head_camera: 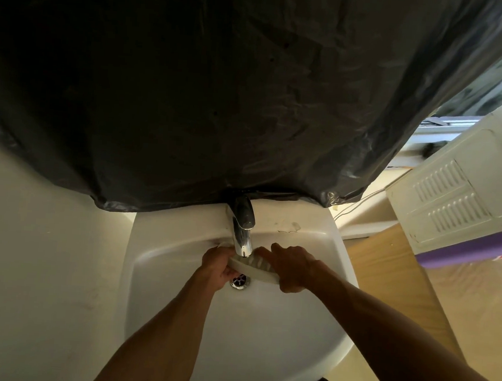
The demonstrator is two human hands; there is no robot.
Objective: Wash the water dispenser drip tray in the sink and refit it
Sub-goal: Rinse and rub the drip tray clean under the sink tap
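Note:
The white slotted drip tray (256, 268) is held under the chrome tap (243, 231), over the white sink (262, 335). My left hand (218, 267) grips the tray's left end from below, fingers curled round its edge. At the right end my right hand (290, 268) holds the tray, thumb under its rim, while the fingers stretch over the slotted top toward the spout. The drain (239, 281) shows just below the tray. Whether water runs from the tap is not visible.
A large black plastic sheet (207, 81) hangs above the sink and covers the wall behind the tap. To the right stands a white appliance (459, 194) with vent slots and a purple band, on a wooden surface (393, 276). A pale wall lies left.

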